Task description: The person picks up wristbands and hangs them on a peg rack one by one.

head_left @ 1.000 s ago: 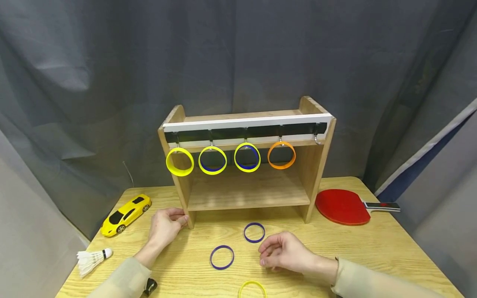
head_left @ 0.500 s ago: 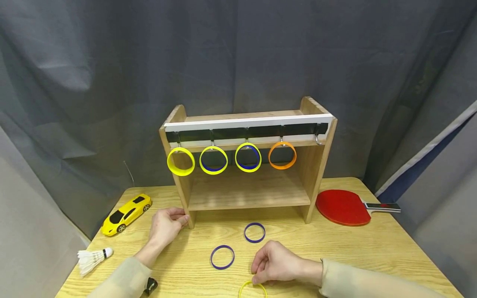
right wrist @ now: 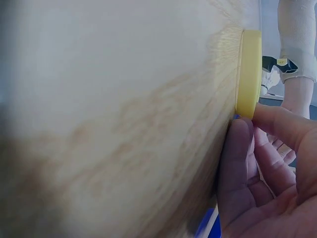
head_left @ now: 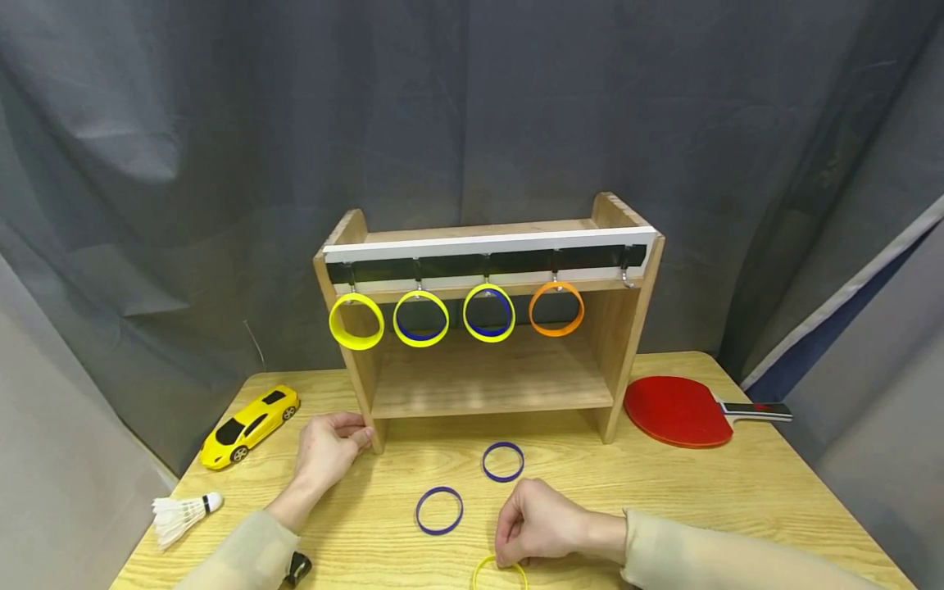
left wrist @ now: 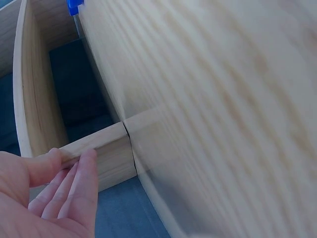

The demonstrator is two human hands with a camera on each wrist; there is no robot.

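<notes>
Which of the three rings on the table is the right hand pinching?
The only yellow ring on the table: the right hand pinches it, while the two blue rings lie untouched, nearer the wooden shelf.

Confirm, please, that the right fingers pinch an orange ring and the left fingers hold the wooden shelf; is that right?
No: the right fingers pinch a yellow ring, not orange, as the right wrist view shows; the left fingers hold the wooden shelf.

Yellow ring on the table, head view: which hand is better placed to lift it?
Right, probably: the right hand pinches the yellow ring at its rim, while the left hand is farther off, holding the side of the wooden rack.
</notes>
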